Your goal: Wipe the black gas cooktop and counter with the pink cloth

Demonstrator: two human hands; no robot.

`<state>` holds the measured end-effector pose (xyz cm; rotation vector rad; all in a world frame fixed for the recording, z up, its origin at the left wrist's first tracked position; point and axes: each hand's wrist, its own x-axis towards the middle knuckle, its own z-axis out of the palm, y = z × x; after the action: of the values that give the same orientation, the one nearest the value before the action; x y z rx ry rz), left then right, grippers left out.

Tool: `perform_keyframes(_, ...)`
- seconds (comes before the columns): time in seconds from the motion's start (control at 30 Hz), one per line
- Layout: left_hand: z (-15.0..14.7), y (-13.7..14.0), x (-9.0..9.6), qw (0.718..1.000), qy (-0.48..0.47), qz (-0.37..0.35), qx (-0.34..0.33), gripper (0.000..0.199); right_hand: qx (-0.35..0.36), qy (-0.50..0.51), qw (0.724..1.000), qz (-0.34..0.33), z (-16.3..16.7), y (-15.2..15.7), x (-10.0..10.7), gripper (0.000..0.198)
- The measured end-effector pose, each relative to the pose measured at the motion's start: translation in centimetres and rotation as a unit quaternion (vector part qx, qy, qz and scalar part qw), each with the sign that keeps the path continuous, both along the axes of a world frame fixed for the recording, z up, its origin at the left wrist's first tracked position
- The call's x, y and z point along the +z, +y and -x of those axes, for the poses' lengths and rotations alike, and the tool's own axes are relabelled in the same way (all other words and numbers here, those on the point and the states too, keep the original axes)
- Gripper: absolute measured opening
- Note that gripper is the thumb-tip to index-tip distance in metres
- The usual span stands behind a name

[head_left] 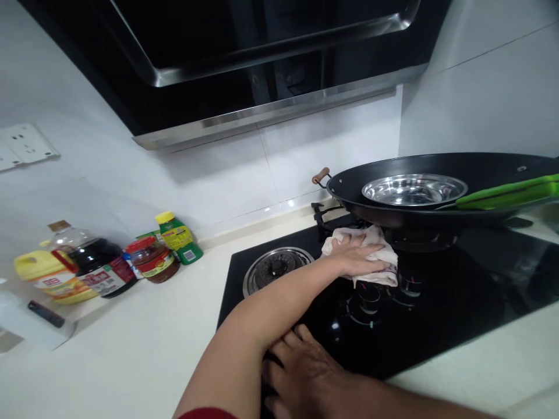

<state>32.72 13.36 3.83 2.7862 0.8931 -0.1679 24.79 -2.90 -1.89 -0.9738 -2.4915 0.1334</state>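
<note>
On the black hob (437,314), our left hand (356,259) presses flat the cloth (384,256), right hand (301,372) apparently resting open; the wok (437,180) overhead could tip if bumped.

Wok (437,192) holding steel bowl (414,190); sauce bottles (105,265) left by the wall

Left hand (356,259) lies flat, palm down, on a pale cloth (384,256) on the black glass hob (480,302), just below the wok (437,186). Right hand (305,372) rests on the hob's near edge, fingers spread. Wok holds a steel bowl (414,189) and a green-handled utensil (506,195); sauce bottles (109,265) stand well apart at left.
</note>
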Motion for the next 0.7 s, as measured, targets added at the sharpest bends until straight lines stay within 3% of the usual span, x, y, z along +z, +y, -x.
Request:
perform_keyframes(0.1, 1.4, -0.3, -0.1, 1.000, -0.006, 0.003, -0.014, 0.078, 0.003, 0.018, 0.996, -0.085, -0.6, -0.3, -0.2, 0.029)
perform_keyframes(0.27, 5.3, -2.2, -0.6, 1.000, -0.010, 0.002, 0.023, 0.074, 0.050, 0.152, 0.963, -0.216, -1.5, -1.5, 1.3, 0.034)
perform_keyframes(0.43, 7.6, -5.3, -0.8, 0.995, -0.012, -0.039, 0.089, 0.068, 0.077, 0.224, 0.945, -0.228, -2.4, -2.2, 3.1, 0.029)
perform_keyframes(0.7, 12.4, -10.5, -2.2, 0.985, -0.053, -0.090, 0.135, 0.062, 0.095, 0.258, 0.928, -0.253, -2.7, -2.3, 2.7, 0.023)
